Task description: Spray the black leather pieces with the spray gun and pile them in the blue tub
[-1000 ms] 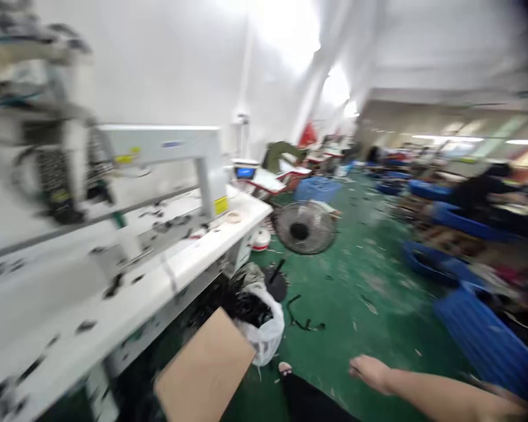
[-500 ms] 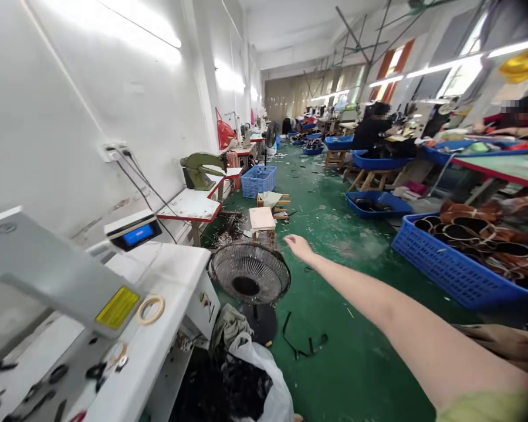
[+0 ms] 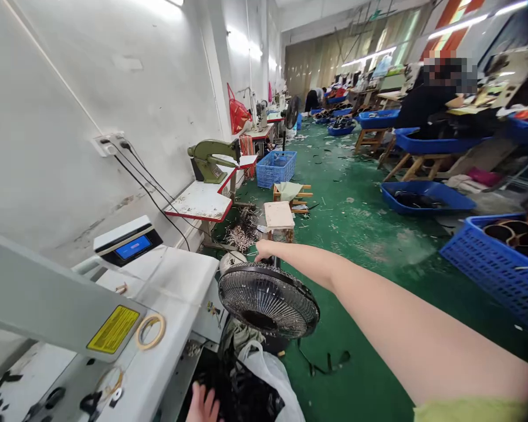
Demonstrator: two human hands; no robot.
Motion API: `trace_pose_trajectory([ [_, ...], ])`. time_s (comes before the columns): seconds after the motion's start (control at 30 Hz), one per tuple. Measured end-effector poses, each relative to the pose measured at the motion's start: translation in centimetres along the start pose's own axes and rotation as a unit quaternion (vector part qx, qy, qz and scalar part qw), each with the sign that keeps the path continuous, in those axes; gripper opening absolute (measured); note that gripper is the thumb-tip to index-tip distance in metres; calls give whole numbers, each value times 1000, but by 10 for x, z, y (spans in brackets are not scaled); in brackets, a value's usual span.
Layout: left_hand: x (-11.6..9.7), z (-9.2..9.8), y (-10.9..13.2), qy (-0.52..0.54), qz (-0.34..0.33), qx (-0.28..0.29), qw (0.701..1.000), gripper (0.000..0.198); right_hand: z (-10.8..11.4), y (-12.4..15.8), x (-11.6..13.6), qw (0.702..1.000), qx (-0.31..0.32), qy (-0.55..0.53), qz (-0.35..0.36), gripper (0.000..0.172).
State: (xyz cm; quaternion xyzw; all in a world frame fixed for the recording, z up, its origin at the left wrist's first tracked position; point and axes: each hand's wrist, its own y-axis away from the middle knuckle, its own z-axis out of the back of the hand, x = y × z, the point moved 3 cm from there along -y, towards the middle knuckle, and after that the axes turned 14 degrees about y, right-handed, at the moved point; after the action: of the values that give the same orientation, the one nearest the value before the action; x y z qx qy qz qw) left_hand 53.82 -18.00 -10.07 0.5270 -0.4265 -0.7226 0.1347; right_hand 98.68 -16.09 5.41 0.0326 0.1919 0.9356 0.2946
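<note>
My right hand (image 3: 263,251) reaches out over the black floor fan (image 3: 268,299), just behind the top of its round wire guard. Its fingers curl downward at the back of the fan head, and whatever they grip there is hidden. At the bottom edge, my left hand (image 3: 205,404) shows with its fingers spread, holding nothing. It is in front of the black material in a white plastic bag (image 3: 268,372). The fan head leans with its guard facing up towards me.
On the left stands a white machine table (image 3: 189,264) with a display (image 3: 133,247) and a tape roll (image 3: 151,331). Beyond the fan are a wooden stool (image 3: 278,215) and a blue crate (image 3: 276,169). A large blue basket (image 3: 488,269) stands right; a seated person (image 3: 426,108) works behind it.
My right hand has moved left and down to the back of the fan, whose head has tilted and shifted right. My left hand has come into view at the bottom. The view has shifted.
</note>
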Motion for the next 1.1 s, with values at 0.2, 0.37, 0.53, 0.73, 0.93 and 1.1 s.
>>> trace_pose_trajectory([
  [0.2, -54, -99, 34, 306, 86, 45, 947, 80, -13, -12, 8, 997, 2, 65, 31, 34],
  [0.37, -78, -128, 47, 343, 103, 41, 933, 74, -15, -11, 19, 992, 8, 110, 68, 23],
  [0.53, -83, -135, 45, 356, 105, 35, 928, 75, -13, -10, 18, 985, 14, 148, 88, 25],
  [0.73, -79, -142, 65, 380, 126, 32, 916, 79, -8, -14, 9, 980, 23, 174, 90, 38],
  [0.93, -91, -142, 88, 417, 139, 37, 897, 92, -7, -15, 11, 977, 44, 187, 94, 40],
  [1.1, -105, -138, 97, 430, 136, 47, 891, 93, -8, -21, 16, 975, 51, 198, 84, 43],
])
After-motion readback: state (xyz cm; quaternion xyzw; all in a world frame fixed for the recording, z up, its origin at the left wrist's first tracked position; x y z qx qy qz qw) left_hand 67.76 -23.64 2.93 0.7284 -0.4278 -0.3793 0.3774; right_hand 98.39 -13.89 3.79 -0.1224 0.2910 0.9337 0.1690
